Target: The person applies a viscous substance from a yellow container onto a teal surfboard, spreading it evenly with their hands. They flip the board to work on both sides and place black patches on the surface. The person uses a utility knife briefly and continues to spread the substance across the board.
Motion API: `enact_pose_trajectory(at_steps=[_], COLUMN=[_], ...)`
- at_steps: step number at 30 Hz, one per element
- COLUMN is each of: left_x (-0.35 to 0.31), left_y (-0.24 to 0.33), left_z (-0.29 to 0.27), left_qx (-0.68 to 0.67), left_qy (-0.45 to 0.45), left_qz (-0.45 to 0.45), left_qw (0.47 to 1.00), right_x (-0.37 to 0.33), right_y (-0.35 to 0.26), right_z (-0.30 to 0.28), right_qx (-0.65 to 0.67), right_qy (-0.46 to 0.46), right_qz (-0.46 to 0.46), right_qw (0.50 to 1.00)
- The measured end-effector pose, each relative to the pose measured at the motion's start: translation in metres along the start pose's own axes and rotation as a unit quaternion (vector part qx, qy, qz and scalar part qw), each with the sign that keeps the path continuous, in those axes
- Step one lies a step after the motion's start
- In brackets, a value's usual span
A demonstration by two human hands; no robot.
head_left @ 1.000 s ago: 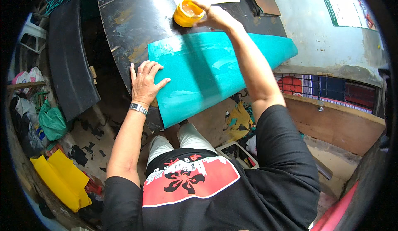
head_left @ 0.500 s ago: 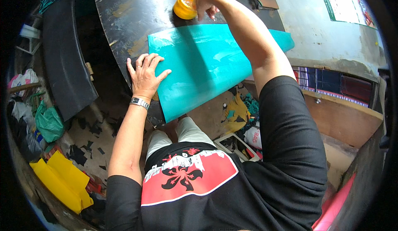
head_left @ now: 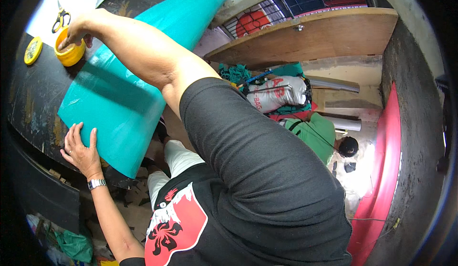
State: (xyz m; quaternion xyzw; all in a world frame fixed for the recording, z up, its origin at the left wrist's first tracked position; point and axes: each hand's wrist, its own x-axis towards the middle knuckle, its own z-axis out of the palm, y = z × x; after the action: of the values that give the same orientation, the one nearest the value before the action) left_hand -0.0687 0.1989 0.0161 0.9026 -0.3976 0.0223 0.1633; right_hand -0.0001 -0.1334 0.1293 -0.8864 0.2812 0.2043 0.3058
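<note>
A teal sheet (head_left: pixel 114 89) with a glossy wet-looking surface lies across the dark table (head_left: pixel 28 94), one end curling up at the far side. My left hand (head_left: pixel 82 152) rests with spread fingers at the sheet's near left corner. Over a yellow tub (head_left: pixel 71 56) at the sheet's far left edge is my right hand (head_left: pixel 78 29), its fingers bent down into the opening. Whatever those fingers pinch is hidden. The tub's yellow lid (head_left: pixel 33 50) sits left of it, and scissors (head_left: pixel 61 17) with black and yellow handles lie just behind.
White paper (head_left: pixel 45 13) lies under the scissors. At right, a person in a green shirt (head_left: pixel 315 134) bends low near a pink sheet (head_left: pixel 381 170) against the wall. A stuffed white bag (head_left: pixel 279 94) and a wooden panel (head_left: pixel 310 37) stand beyond my right arm.
My view has swung to the right, bringing the other person into sight. My right hand has gone from the tub's rim down into its opening. My left hand stays on the sheet's corner.
</note>
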Motion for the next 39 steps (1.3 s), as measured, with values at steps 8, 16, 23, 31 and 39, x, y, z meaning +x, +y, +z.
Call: enact_pose_trajectory(at_steps=[8, 16, 23, 31, 39], left_x=[0.002, 0.002, 0.002, 0.001, -0.022], left_y=[-0.003, 0.003, 0.004, 0.003, -0.014], left_z=[-0.002, -0.008, -0.008, -0.011, -0.015], left_qx=[-0.006, -0.037, -0.042, -0.058, -0.101], left_qy=[-0.007, -0.013, -0.003, 0.002, 0.017], left_qz=[0.004, -0.023, -0.017, -0.015, -0.036], left_qw=[1.000, 0.999, 0.999, 0.998, 0.994], right_x=[-0.067, -0.129, -0.113, -0.113, -0.116], right_y=[0.104, 0.184, 0.187, 0.099, 0.023], right_z=[0.041, 0.103, 0.106, 0.164, 0.223], right_qx=[-0.010, -0.171, -0.240, -0.253, -0.201], right_qy=[0.032, 0.177, 0.195, 0.184, 0.185], right_qz=[-0.173, 0.013, -0.013, -0.126, -0.223], right_qw=[0.984, 0.969, 0.951, 0.941, 0.936])
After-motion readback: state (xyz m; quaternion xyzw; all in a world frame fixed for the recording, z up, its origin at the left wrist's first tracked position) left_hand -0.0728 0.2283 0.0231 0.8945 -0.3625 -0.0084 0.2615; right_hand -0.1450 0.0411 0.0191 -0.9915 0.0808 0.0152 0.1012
